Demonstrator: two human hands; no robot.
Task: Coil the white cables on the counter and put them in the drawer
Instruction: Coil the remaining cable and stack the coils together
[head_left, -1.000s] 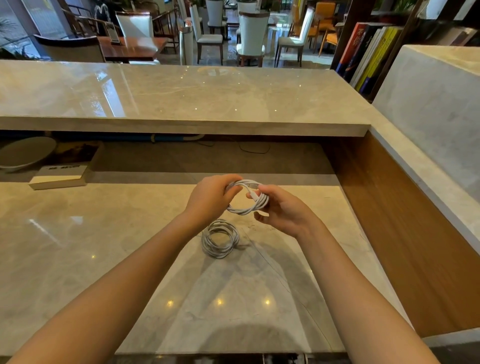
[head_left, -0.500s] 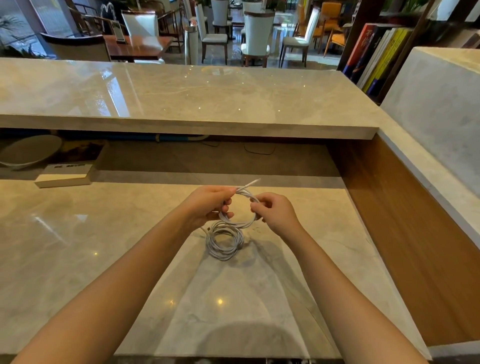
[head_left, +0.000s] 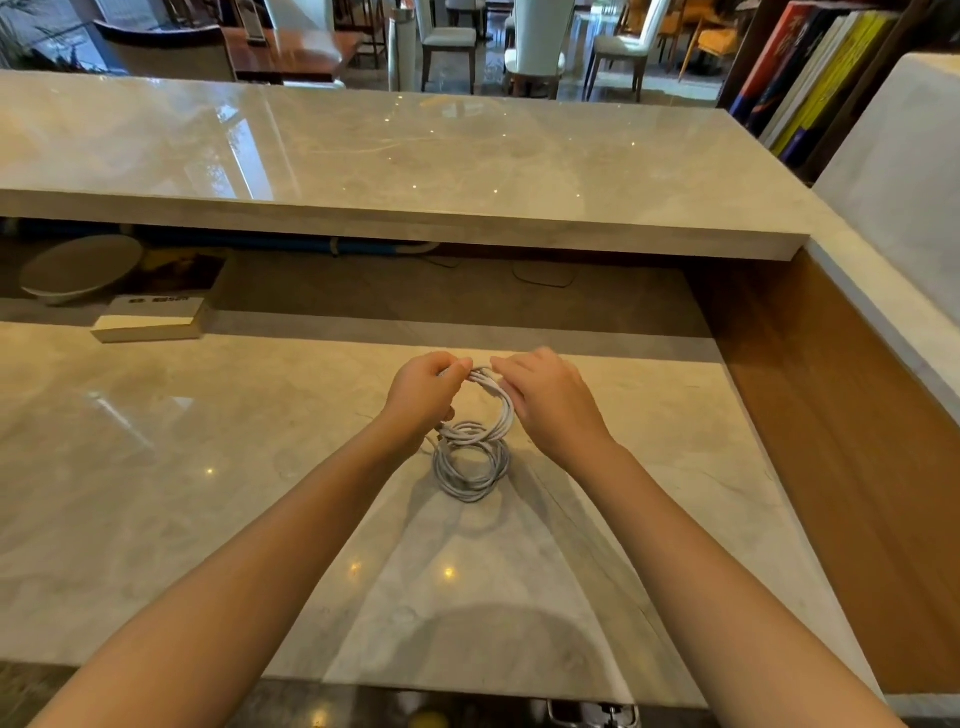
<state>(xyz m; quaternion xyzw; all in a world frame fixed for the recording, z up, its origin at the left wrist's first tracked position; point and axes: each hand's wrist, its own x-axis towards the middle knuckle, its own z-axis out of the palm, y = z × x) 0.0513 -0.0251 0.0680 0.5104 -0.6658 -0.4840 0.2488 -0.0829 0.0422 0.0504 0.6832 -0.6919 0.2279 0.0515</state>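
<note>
Polished beige marble counter out front, glossy, dotted with small light glints. Lying flat near the middle of it, a loosely wound coil of grey-white cable, several loops stacked, resting right on the stone. Over at the far left back edge, a flat white rectangular box, and just behind that, in the shadowed recess under the upper marble slab, a shallow round grey dish.

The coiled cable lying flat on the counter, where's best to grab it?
Probably its near rim, from above, pinching all loops together: the flat coil lies on the counter, its far rim partly covered by the second coil in the left hand and right hand.
</note>
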